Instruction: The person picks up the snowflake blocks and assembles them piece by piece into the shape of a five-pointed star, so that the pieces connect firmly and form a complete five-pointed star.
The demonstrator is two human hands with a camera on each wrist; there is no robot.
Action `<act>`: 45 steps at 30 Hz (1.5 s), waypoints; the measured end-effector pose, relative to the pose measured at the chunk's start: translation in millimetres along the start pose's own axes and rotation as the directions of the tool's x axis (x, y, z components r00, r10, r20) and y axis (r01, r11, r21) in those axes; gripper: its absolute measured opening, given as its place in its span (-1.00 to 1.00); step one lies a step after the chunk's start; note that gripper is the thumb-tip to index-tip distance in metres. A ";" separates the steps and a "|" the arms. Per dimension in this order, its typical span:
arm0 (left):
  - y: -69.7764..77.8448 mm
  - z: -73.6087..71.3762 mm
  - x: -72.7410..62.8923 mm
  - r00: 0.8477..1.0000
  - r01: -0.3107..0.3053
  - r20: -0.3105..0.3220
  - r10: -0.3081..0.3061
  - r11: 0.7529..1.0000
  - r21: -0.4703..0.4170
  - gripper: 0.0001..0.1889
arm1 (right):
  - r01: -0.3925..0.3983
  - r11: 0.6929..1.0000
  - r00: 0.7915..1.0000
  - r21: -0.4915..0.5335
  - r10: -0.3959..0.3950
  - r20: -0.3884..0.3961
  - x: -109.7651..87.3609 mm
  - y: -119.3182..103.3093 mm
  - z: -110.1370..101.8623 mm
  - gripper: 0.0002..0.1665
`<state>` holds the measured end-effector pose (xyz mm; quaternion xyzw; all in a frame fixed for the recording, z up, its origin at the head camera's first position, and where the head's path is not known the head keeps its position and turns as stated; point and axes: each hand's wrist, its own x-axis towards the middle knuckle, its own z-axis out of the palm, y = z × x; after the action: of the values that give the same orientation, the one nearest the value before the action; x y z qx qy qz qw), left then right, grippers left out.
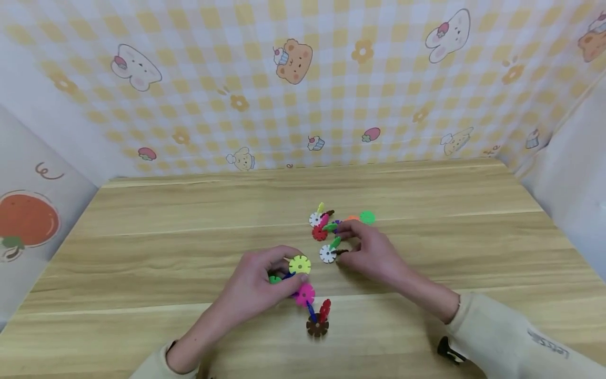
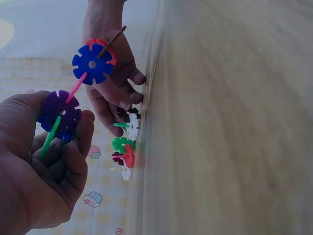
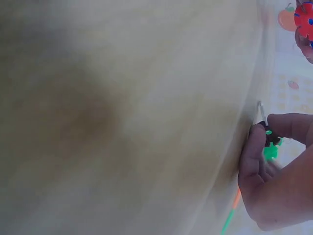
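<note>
My left hand [image 1: 265,279] grips a chain of slotted plastic discs. In it are a yellow disc [image 1: 300,266], a pink disc [image 1: 304,296] and, at the near end, a brown disc [image 1: 317,326] with a red disc [image 1: 324,310] standing on it. A purple disc [image 2: 61,112] sits between thumb and fingers in the left wrist view. My right hand [image 1: 374,252] is low over the table, thumb and finger pinching a dark brown disc [image 3: 272,139]. That disc is joined to a white disc [image 1: 327,254], which also carries a green disc [image 1: 335,242].
Behind the right fingers lies another joined cluster, with a red disc [image 1: 319,233] and a white disc [image 1: 315,219]. An orange disc [image 1: 351,218] and a bright green disc [image 1: 367,217] lie beyond the hand. A patterned cloth [image 1: 326,100] backs the wooden table [image 1: 165,226].
</note>
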<state>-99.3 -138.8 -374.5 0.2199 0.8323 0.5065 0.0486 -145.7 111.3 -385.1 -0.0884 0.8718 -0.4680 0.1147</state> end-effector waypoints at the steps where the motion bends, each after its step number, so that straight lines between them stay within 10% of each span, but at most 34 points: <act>1: 0.0 0.2 -0.2 1.000 0.004 0.003 -0.004 1.000 0.001 -0.76 | 0.014 1.000 1.000 -0.010 -0.014 -0.010 -1.4 1.2 0.4 -0.38; 8: 3.6 1.2 0.4 0.999 0.026 0.033 -0.027 0.999 0.024 -0.75 | -0.016 0.993 0.998 0.118 0.022 -0.053 -23.4 7.0 -4.2 -0.59; 20: 7.8 7.8 4.4 0.997 0.000 0.081 -0.001 1.000 0.014 -0.80 | -0.197 0.874 0.979 0.444 0.199 0.043 -39.0 6.3 -5.0 -0.51; 27: 17.1 10.7 1.2 0.994 0.020 0.110 -0.023 0.999 0.029 -0.77 | -0.141 0.793 0.981 0.593 0.034 0.189 -40.0 5.2 -7.2 -0.35; 38: 21.3 15.6 1.4 0.993 -0.015 0.113 0.014 1.000 0.009 -0.75 | -0.024 0.635 0.964 0.772 -0.191 0.186 -43.2 9.0 4.1 -0.84; 45: 23.6 17.7 1.7 0.993 -0.011 0.115 0.009 1.000 0.022 -0.79 | 0.017 0.643 0.980 0.766 -0.164 0.116 -43.6 4.8 9.0 -0.83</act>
<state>-88.0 -114.4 -362.4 0.2532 0.8328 0.4838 0.0913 -101.7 118.1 -388.9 -0.1164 0.5755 -0.7861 0.1934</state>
